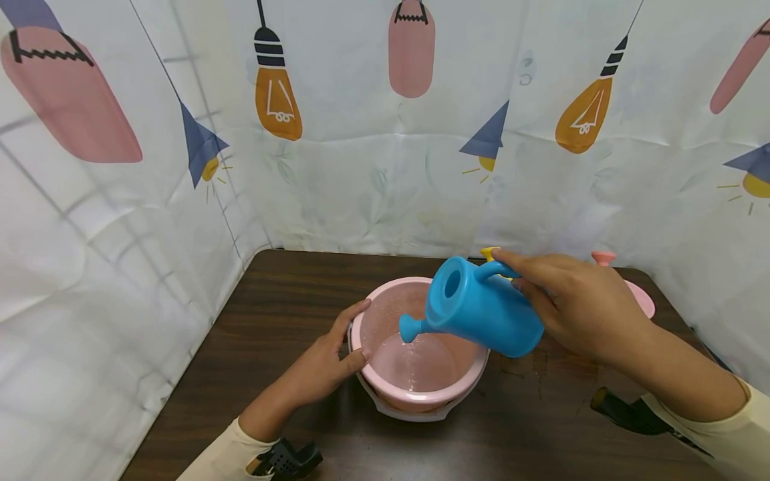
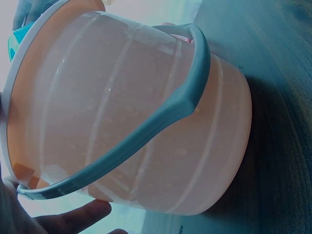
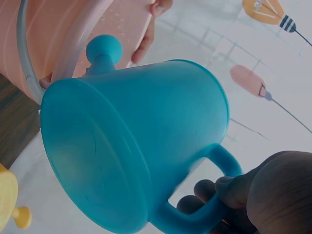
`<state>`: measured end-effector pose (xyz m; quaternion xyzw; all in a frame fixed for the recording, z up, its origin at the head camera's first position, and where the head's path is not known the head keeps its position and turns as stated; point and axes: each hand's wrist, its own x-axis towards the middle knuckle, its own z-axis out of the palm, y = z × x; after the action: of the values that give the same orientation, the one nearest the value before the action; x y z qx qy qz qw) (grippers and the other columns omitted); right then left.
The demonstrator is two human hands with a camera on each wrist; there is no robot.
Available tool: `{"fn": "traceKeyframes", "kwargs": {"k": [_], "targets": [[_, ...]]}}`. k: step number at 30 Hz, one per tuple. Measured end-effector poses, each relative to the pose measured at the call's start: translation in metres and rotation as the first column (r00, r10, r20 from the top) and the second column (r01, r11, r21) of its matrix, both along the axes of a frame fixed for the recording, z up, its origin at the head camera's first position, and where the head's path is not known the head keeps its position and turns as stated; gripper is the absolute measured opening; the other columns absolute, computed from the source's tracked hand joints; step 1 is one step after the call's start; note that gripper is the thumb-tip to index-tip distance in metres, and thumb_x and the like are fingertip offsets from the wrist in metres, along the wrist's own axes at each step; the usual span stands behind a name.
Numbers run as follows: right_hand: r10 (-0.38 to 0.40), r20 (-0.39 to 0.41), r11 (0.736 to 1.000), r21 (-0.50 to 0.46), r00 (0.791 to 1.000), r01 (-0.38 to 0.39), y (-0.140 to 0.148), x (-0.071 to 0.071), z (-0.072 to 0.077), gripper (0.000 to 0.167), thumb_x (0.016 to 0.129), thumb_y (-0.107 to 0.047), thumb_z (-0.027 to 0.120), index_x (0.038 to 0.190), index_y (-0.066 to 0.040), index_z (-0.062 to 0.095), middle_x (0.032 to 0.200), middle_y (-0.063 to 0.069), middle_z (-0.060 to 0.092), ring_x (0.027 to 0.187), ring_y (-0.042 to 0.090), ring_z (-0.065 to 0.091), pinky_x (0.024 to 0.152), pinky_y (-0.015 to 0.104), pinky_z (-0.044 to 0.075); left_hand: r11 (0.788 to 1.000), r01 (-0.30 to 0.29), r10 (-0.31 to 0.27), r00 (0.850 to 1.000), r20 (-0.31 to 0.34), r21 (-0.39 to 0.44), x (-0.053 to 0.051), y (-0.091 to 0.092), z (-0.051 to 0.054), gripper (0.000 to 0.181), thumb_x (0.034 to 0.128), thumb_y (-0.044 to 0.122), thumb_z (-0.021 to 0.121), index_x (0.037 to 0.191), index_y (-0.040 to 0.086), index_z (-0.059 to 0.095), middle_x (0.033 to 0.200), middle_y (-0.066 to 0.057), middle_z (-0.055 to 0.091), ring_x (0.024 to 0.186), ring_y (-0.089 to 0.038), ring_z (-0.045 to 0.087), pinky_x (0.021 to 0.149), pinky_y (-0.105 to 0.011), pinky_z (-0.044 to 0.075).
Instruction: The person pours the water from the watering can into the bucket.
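Well, the blue watering can (image 1: 496, 321) is tipped over the right half of the pink bucket (image 1: 421, 395), its rose (image 1: 411, 328) pointing into the bucket's mouth. The grip of the right hand (image 1: 571, 300) pinches the can's handle (image 3: 190, 222), with thumb and fingers curled round it. Bright streaks show inside the bucket below the rose, and drops dot its inner wall. The left hand (image 1: 331, 364) rests on the left of the bucket's rim; its grip is spread, thumb and forefinger apart, both touching the edge. The bucket stands upright, and its greyish handle (image 2: 151, 131) hangs down round the outside.

Beyond the right hand, a yellow object (image 1: 488, 254) peeps out behind the blue can, mostly hidden. Further right, a pink object (image 1: 640, 298) is partly covered by the right arm. Wet marks lie on the dark wooden table (image 1: 252, 321) right of the bucket. Cream sleeves (image 1: 222, 454) cover both forearms, and a dark device (image 1: 291, 459) sits at each wrist. Behind the table hangs a white cloth (image 1: 361, 200) printed with lamps and bulbs.
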<state>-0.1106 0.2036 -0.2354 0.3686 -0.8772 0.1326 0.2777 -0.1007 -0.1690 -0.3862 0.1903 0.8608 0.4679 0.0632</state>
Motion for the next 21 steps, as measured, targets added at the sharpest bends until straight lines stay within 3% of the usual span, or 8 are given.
{"fn": "traceKeyframes", "kwargs": {"k": [21], "targets": [[0.028,-0.002,1.000,0.005,1.000,-0.028,-0.0040,-0.0012,0.0018,0.066,0.081,0.000,0.080,0.142,-0.018,0.064,0.108,0.006,0.075,0.085,0.022,0.069,0.052,0.033,0.045,1.000,-0.010,0.010,1.000,0.003,-0.006,0.0005,0.0005,-0.0003,0.072,0.0985,0.045,0.057,0.161,0.039,0.020,0.149,-0.019,0.048,0.126,-0.033,0.055,0.098,-0.058,0.043]]}}
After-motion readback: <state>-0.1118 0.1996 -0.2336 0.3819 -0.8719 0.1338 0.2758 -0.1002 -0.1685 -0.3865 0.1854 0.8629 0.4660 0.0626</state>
